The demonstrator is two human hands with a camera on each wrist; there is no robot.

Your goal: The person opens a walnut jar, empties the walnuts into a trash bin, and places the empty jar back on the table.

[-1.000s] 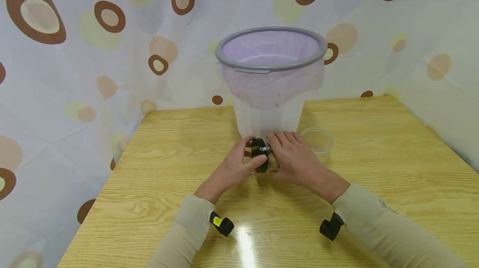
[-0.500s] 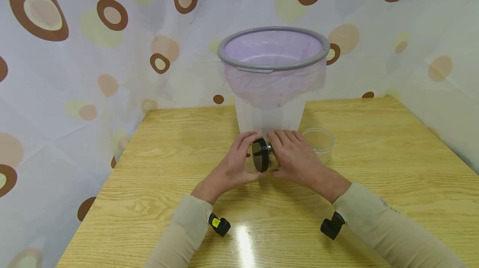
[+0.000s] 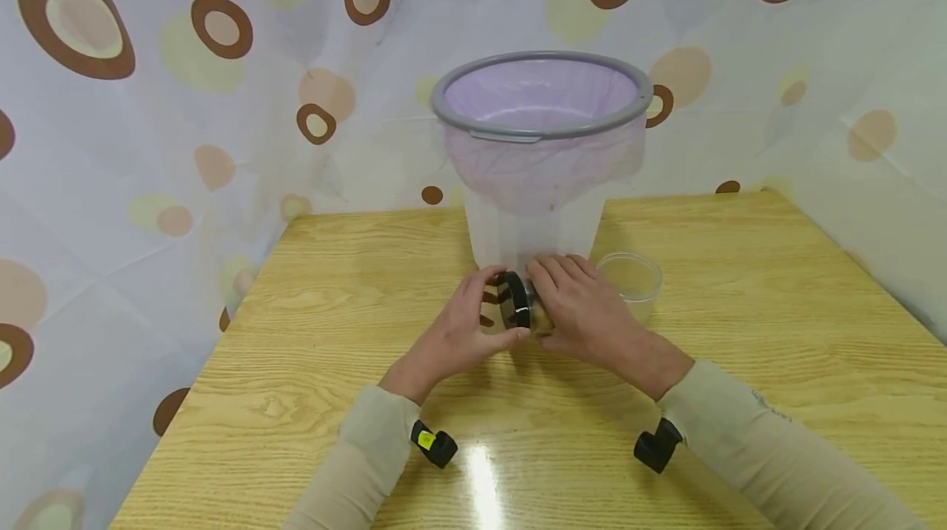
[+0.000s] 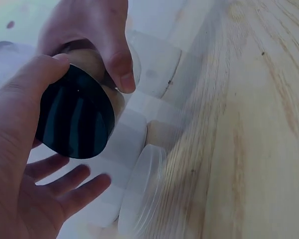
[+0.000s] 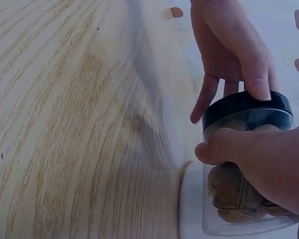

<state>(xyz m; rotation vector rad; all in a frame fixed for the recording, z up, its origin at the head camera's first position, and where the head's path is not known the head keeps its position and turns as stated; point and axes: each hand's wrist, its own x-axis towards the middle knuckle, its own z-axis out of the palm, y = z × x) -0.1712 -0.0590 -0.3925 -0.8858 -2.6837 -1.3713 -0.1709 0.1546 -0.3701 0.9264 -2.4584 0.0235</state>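
A clear jar (image 5: pixel 234 199) of walnuts (image 5: pixel 231 191) with a black screw lid (image 3: pixel 514 301) lies on its side, low in front of the bin, lid facing left. My right hand (image 3: pixel 580 308) grips the jar's body, its thumb across the side in the right wrist view. At the lid's edge is my left hand (image 3: pixel 462 324), pinching it between thumb and index finger. The other left fingers (image 4: pixel 79 186) spread loosely off the lid in the left wrist view. Behind the right hand stands a clear round tub (image 3: pixel 635 305).
A white bin (image 3: pixel 533 234) with a grey rim (image 3: pixel 540 134) and purple liner (image 3: pixel 547 168) stands just beyond the hands. A clear round disc (image 4: pixel 147 189) shows by the bin's base. The wooden table (image 3: pixel 333 333) meets a patterned sheet (image 3: pixel 296 45) at the back.
The left fingers have shifted round the lid, first spreading wider, then closing back on its edge with the thumb. The lid's face has turned slightly. The right hand keeps its hold on the jar.
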